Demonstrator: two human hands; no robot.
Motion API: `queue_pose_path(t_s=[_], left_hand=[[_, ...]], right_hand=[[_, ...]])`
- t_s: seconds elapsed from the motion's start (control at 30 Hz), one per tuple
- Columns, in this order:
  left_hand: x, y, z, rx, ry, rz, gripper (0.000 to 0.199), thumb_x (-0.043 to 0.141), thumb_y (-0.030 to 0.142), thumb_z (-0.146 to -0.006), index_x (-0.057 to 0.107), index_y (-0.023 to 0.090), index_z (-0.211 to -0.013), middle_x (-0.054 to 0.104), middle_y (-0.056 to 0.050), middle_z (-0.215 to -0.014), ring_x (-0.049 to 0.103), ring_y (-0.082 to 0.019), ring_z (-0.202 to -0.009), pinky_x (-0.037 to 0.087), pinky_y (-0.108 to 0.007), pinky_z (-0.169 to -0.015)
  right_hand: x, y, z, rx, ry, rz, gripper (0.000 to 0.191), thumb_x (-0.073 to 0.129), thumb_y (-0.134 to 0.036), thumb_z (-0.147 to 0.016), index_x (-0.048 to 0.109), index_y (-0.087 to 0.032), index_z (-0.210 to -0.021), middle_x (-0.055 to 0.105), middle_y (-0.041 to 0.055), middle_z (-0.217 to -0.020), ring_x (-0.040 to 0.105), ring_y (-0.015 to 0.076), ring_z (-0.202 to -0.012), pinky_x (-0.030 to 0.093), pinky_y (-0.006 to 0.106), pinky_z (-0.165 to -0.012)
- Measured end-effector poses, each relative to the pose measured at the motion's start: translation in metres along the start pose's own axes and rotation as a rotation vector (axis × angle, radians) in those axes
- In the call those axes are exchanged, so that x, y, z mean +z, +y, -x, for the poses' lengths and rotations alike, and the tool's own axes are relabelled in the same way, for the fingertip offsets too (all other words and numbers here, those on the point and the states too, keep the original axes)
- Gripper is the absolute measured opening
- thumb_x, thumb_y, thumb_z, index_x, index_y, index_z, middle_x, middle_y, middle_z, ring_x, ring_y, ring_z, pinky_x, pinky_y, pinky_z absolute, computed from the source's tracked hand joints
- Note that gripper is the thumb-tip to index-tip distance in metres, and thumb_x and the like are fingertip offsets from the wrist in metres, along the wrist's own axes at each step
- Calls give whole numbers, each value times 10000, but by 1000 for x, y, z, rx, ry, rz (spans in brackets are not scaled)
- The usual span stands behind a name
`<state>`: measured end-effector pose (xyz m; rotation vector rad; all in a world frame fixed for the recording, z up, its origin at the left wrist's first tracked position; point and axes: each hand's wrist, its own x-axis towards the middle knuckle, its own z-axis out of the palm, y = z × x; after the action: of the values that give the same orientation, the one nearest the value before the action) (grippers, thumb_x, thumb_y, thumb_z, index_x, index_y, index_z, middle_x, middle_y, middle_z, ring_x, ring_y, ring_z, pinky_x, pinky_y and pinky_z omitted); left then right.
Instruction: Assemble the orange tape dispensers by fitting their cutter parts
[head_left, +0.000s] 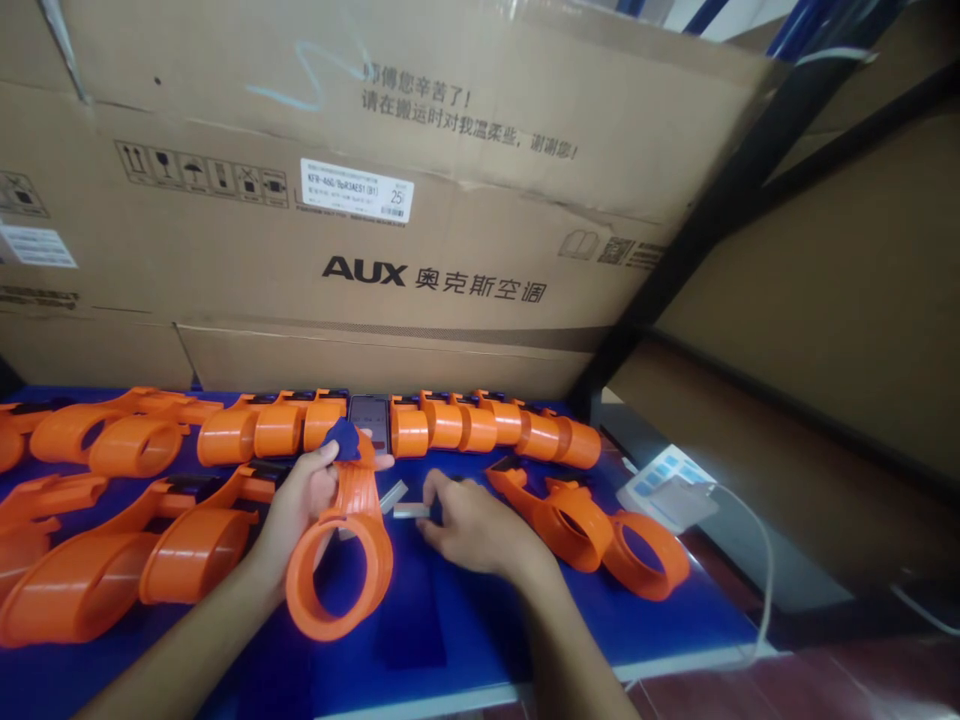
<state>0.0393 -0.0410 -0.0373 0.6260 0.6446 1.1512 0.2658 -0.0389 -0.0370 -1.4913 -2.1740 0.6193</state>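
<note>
My left hand (315,485) is closed around the handle of an orange tape dispenser (341,570), whose round hub hangs toward me. A dark blue piece (343,440) sits at the top of this dispenser, by my thumb. Low over the blue table, my right hand (469,520) has its fingers curled together at the end of a small silvery metal strip (411,510). Another pale metal strip (392,497) lies between the two hands, close to the dispenser. The undersides of my right fingers are hidden.
Several orange tape dispensers (461,427) line the back of the blue table (480,640), with more on both sides. A phone (369,420) stands among them. Behind is a large cardboard box (450,220). A white cable (769,570) hangs at the right, beside a black rack post (675,260).
</note>
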Motion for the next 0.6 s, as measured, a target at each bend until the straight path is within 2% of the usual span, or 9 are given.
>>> queue_pose_path(t_s=[0.13,0.3,0.37,0.43,0.53,0.6], left_hand=[[1,-2,3,-4,-18,43,446,665,478,-843,733,153,-1141,774,-125,-828,702,-250,-649,584,-362,-614],[5,-5,9,-37,-59,73,350,697,362,-844,707,160,-1129,794,-133,-987,754,-292,-889,605,-388,-773],[6,-6,10,-46,-98,50,359,702,336,-850,703,150,-1158,791,-141,-1047,750,-303,-956,599,-396,-814],[5,-8,10,-41,-142,-5,357,708,298,-854,709,145,-1178,785,-148,-1101,746,-308,-989,591,-394,-835],[5,-11,9,-15,-189,-87,372,717,246,-855,709,166,-1218,766,-143,-1193,736,-308,-1037,576,-398,-880],[5,-11,7,10,-184,-98,396,713,248,-865,693,193,-1257,755,-132,-1229,726,-307,-1075,567,-406,-913]], right_hand=[[3,-3,6,-41,-68,74,287,710,-68,-698,617,-252,-897,619,-17,-679,556,184,-634,270,258,-559],[-4,-8,-2,18,-100,40,211,650,-73,-723,618,-225,-867,622,-29,-670,548,152,-634,277,237,-552],[-7,-6,-8,22,-29,-61,197,607,-79,-731,638,-218,-868,559,-55,-599,506,130,-567,286,229,-533],[-7,-3,-14,25,106,-227,191,570,-101,-751,658,-208,-883,503,-74,-550,468,115,-505,309,223,-513],[-1,-1,-20,59,303,-472,111,576,-151,-771,655,-194,-836,523,-69,-543,498,111,-481,360,215,-493],[2,-3,-21,65,342,-599,25,617,-180,-777,634,-193,-788,550,-62,-545,511,104,-466,380,206,-475]])
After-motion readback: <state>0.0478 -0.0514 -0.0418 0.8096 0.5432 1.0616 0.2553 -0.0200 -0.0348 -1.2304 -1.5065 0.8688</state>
